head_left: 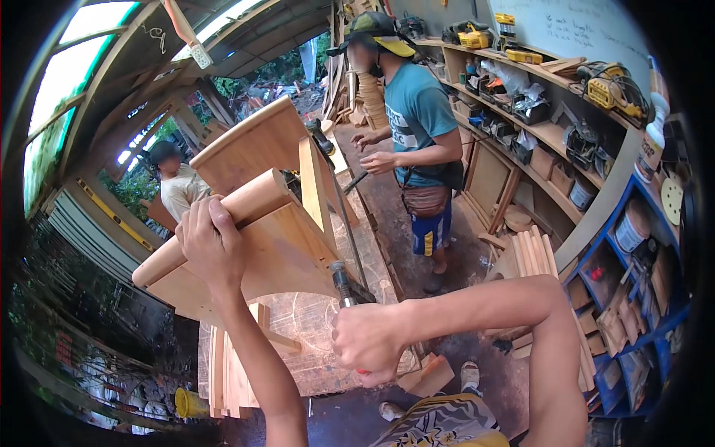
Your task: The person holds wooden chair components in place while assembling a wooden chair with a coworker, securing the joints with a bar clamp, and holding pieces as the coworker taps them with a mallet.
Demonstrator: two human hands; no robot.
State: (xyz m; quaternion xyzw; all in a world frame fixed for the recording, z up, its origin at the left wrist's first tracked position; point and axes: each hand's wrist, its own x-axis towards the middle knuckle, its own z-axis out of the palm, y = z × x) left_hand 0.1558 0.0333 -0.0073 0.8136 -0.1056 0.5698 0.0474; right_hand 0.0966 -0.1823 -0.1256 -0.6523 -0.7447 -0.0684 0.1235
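Observation:
A wooden furniture piece [287, 249] with broad boards and thick rounded rails stands tilted on the workbench [309, 313]. My left hand [210, 242] is closed over its near rounded rail [249, 200], thumb on top. Low at centre, my right hand [372, 339] makes a fist around the handle end of what looks like a bar clamp [344, 283]. A bit of red shows below that fist. The clamp's long dark bar runs away along the piece's right side, and its near metal end lies close to the lower board edge. My fingers hide most of the handle.
A co-worker in a teal shirt [421, 112] stands beyond the bench, hands near the piece. Another person [179, 182] is at the far left. Shelves with tools [551, 134] and a blue rack [633, 298] line the right. Stacked wood strips [532, 257] stand nearby.

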